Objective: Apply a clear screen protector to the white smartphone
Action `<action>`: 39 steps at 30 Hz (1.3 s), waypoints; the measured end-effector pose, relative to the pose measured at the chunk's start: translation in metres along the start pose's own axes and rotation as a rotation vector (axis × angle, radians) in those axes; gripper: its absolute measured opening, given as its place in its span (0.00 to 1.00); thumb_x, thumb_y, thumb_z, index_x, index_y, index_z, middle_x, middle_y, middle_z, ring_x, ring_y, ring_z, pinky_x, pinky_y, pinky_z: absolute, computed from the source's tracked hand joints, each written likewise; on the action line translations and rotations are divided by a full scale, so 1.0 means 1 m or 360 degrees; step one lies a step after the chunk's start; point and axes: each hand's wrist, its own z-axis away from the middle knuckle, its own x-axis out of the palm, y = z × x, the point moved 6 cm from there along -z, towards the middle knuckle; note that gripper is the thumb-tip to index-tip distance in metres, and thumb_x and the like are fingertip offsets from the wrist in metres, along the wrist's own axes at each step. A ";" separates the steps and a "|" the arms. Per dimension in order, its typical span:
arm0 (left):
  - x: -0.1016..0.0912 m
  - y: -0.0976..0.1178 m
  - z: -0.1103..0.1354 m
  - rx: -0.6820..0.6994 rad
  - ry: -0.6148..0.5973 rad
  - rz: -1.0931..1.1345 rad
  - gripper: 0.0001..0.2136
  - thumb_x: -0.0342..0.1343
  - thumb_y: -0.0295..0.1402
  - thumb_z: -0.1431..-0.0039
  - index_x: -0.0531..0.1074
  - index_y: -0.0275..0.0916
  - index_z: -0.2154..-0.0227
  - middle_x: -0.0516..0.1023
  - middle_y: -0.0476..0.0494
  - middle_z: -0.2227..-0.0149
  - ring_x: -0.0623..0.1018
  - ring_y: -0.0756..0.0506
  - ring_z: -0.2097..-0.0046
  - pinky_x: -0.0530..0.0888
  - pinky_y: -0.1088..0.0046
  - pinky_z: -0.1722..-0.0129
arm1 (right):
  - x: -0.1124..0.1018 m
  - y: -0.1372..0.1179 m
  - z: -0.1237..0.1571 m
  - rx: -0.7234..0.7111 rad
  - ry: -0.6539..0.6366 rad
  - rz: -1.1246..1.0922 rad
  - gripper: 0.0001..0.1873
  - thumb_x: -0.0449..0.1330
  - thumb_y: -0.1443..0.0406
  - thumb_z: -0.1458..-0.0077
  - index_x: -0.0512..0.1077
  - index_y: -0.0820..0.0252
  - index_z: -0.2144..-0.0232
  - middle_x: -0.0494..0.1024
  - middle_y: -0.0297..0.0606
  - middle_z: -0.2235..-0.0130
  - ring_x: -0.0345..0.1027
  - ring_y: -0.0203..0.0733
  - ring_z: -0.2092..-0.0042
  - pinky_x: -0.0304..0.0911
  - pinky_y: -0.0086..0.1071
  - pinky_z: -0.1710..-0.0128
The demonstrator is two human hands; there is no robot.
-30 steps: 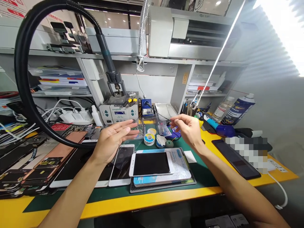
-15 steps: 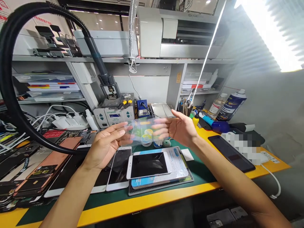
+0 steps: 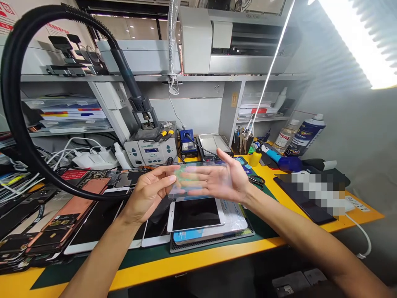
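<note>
A clear plastic sheet (image 3: pixel 201 181) is held in the middle of the frame between the left hand (image 3: pixel 151 194) and the right hand (image 3: pixel 223 180), above a white smartphone (image 3: pixel 195 214) on a green mat (image 3: pixel 262 228). The fingers (image 3: pixel 163 179) of both hands are stretched and a little spread, and no clear pinch can be seen.

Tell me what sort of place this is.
Most likely a phone repair bench: a soldering and rework station with a hot-air handle docked on it, and a white smartphone lying on a perforated repair mat.

Plastic sht (image 3: pixel 182 191) above phone (image 3: pixel 195 214), soldering stn (image 3: pixel 150 152) behind
</note>
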 end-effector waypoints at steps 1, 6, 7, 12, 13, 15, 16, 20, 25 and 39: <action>0.000 -0.001 0.000 0.0002 0.0012 -0.0023 0.16 0.73 0.31 0.50 0.83 0.37 0.58 0.80 0.47 0.69 0.80 0.48 0.68 0.84 0.72 0.67 | 0.001 0.001 0.000 0.0010 -0.0020 -0.0008 0.52 0.36 0.38 0.34 0.65 0.80 0.35 0.66 0.64 0.33 0.68 0.62 0.36 0.54 0.53 0.32; 0.003 0.001 0.003 0.0051 0.0123 -0.0135 0.14 0.74 0.34 0.52 0.83 0.36 0.62 0.80 0.46 0.67 0.76 0.52 0.70 0.78 0.80 0.73 | -0.001 0.003 -0.001 0.0050 -0.0045 -0.0075 0.52 0.37 0.36 0.35 0.67 0.79 0.37 0.71 0.66 0.37 0.69 0.60 0.36 0.55 0.52 0.32; 0.004 0.002 0.004 0.0073 0.0158 -0.0166 0.14 0.74 0.34 0.53 0.83 0.35 0.63 0.79 0.46 0.68 0.75 0.52 0.70 0.76 0.80 0.75 | -0.003 0.003 -0.001 0.0056 -0.0033 -0.0089 0.52 0.37 0.36 0.35 0.67 0.79 0.38 0.73 0.66 0.38 0.69 0.59 0.37 0.55 0.52 0.33; 0.007 0.005 0.005 0.0151 0.0217 -0.0322 0.16 0.73 0.38 0.52 0.81 0.35 0.62 0.72 0.51 0.78 0.70 0.50 0.75 0.74 0.77 0.82 | -0.006 -0.001 -0.001 0.0017 -0.0002 -0.0082 0.52 0.38 0.37 0.35 0.68 0.80 0.39 0.74 0.66 0.39 0.70 0.60 0.38 0.55 0.54 0.33; 0.007 0.005 0.005 0.0161 0.0210 -0.0350 0.17 0.73 0.39 0.52 0.81 0.35 0.61 0.71 0.51 0.79 0.70 0.50 0.75 0.74 0.76 0.82 | -0.006 -0.002 -0.001 0.0005 -0.0008 -0.0076 0.51 0.37 0.37 0.35 0.68 0.80 0.39 0.73 0.65 0.39 0.70 0.61 0.38 0.55 0.54 0.33; 0.005 0.006 0.005 0.0180 0.0205 -0.0390 0.18 0.72 0.39 0.50 0.80 0.34 0.60 0.71 0.51 0.79 0.70 0.50 0.76 0.75 0.75 0.81 | -0.006 -0.004 0.000 -0.0001 -0.0018 -0.0062 0.51 0.37 0.38 0.34 0.68 0.80 0.39 0.73 0.64 0.38 0.70 0.62 0.38 0.55 0.54 0.33; 0.004 0.006 0.005 0.0185 0.0208 -0.0399 0.18 0.72 0.39 0.50 0.80 0.34 0.59 0.72 0.51 0.79 0.70 0.50 0.76 0.75 0.75 0.81 | -0.006 -0.005 0.000 0.0003 -0.0018 -0.0052 0.50 0.38 0.38 0.34 0.68 0.79 0.40 0.73 0.64 0.38 0.70 0.62 0.38 0.55 0.54 0.33; 0.001 0.008 0.005 0.0192 0.0238 -0.0399 0.19 0.72 0.39 0.49 0.80 0.33 0.57 0.73 0.51 0.77 0.71 0.50 0.75 0.76 0.74 0.82 | -0.010 -0.008 0.000 0.0006 0.0018 -0.0011 0.50 0.38 0.37 0.35 0.68 0.79 0.40 0.74 0.65 0.40 0.71 0.62 0.39 0.56 0.55 0.33; -0.003 0.008 0.004 0.0208 0.0237 -0.0399 0.18 0.71 0.38 0.48 0.80 0.34 0.57 0.72 0.52 0.78 0.71 0.50 0.77 0.75 0.75 0.81 | -0.014 -0.009 0.000 0.0015 0.0028 -0.0008 0.50 0.39 0.38 0.35 0.69 0.79 0.40 0.74 0.65 0.40 0.71 0.62 0.39 0.57 0.55 0.34; -0.010 0.017 0.004 0.0234 0.0369 -0.0395 0.19 0.72 0.38 0.53 0.80 0.33 0.60 0.71 0.54 0.81 0.70 0.51 0.80 0.73 0.75 0.82 | -0.025 -0.017 0.000 0.0017 0.0127 -0.0019 0.47 0.39 0.40 0.33 0.71 0.79 0.43 0.78 0.65 0.44 0.76 0.62 0.43 0.64 0.56 0.39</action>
